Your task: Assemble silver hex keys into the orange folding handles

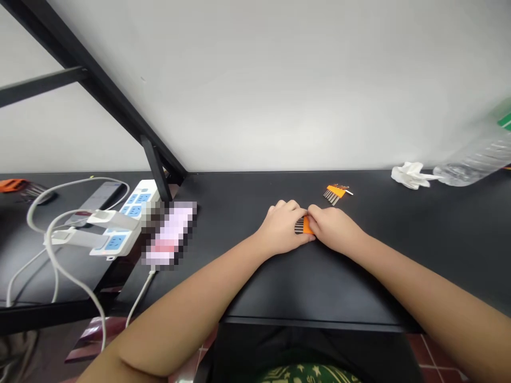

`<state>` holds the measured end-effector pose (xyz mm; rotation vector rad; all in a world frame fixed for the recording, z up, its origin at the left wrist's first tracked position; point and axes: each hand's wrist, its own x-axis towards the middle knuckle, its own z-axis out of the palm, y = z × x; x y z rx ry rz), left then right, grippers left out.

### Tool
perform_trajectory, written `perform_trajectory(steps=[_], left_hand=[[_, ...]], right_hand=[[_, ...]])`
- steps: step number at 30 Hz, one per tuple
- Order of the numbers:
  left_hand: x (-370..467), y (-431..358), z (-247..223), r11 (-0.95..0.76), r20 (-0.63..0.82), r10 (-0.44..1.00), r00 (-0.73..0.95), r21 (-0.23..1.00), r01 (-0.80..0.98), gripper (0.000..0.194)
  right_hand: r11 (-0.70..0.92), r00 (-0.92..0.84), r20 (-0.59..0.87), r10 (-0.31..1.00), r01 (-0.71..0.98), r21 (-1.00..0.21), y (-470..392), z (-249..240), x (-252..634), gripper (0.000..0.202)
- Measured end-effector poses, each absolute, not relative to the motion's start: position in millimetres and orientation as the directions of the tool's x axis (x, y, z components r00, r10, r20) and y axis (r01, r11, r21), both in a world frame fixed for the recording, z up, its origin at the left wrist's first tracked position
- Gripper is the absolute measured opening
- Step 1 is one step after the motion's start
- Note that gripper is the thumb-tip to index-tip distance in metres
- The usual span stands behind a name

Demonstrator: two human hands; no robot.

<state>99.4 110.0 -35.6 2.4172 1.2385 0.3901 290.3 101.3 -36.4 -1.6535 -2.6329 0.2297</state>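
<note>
Near the middle of the black table [255,298], both my hands meet around an orange holder [307,225] with a row of thin metal rods, much like a hex key set. My left hand [281,227] curves over the rod side, with its thumb and fingers at the holder's edges. The orange end is pinched by my right hand [333,227], whose curled fingers hide part of it. Just beyond my right hand lies a second orange holder [337,192] with silver rods fanned downward and one rod sticking out to the right.
On the left are a pixelated phone [171,234] on a cable, a white power strip [130,218] with chargers, and another phone [96,202]. A black metal frame [115,101] rises there. At right sit a crumpled tissue [411,175] and a clear plastic bottle [475,162].
</note>
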Motion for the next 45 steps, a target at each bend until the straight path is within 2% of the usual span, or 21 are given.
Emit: perform_trajectory(steps=[4,8,16,19,23,27,31,35,38,42,45], left_hand=[[100.8,113.3,-33.8,-0.512,0.041,0.824,0.565,0.478,0.713,0.033],[101.5,113.4,-30.6,-0.525,0.033,0.817,0.575,0.456,0.719,0.03],[103.7,102.9,-28.8,-0.574,0.066,0.807,0.587,0.319,0.754,0.036],[105.3,102.0,-29.4,-0.578,0.075,0.806,0.587,0.313,0.753,0.037],[106.4,104.5,-31.3,-0.582,0.06,0.801,0.596,0.312,0.751,0.048],[105.9,106.2,-31.9,-0.577,0.061,0.808,0.587,0.289,0.764,0.042],[105.8,104.0,-31.1,-0.598,0.094,0.799,0.594,0.227,0.768,0.041],[106.0,102.0,-31.1,-0.6,0.092,0.799,0.594,0.198,0.776,0.043],[105.0,102.4,-30.5,-0.597,0.095,0.801,0.591,0.204,0.776,0.043],[101.7,103.9,-28.6,-0.573,0.085,0.818,0.569,0.218,0.79,0.044],[99.9,105.1,-28.2,-0.561,0.08,0.825,0.559,0.236,0.793,0.044]], right_hand=[[0.472,-0.481,-0.045,0.876,0.872,-0.128,99.9,-36.9,290.8,0.016],[0.447,-0.455,-0.052,0.889,0.887,-0.117,100.9,-33.1,293.2,0.015],[0.334,-0.343,-0.058,0.938,0.935,-0.12,102.9,-36.7,300.7,0.017],[0.351,-0.361,-0.061,0.931,0.927,-0.129,102.7,-38.8,301.2,0.018],[0.38,-0.393,-0.057,0.918,0.911,-0.162,101.2,-38.5,298.4,0.022],[0.424,-0.435,-0.051,0.899,0.893,-0.147,100.9,-36.9,297.0,0.019],[0.346,-0.357,-0.093,0.929,0.931,-0.117,103.7,-34.3,301.4,0.019],[0.302,-0.318,-0.114,0.941,0.943,-0.138,105.5,-32.7,306.7,0.018],[0.289,-0.317,-0.109,0.942,0.932,-0.218,106.0,-31.4,310.2,0.015],[0.212,-0.289,-0.099,0.952,0.859,-0.465,108.9,-27.3,318.6,0.016],[0.157,-0.262,-0.123,0.957,0.827,-0.539,110.9,-23.3,324.9,0.017]])
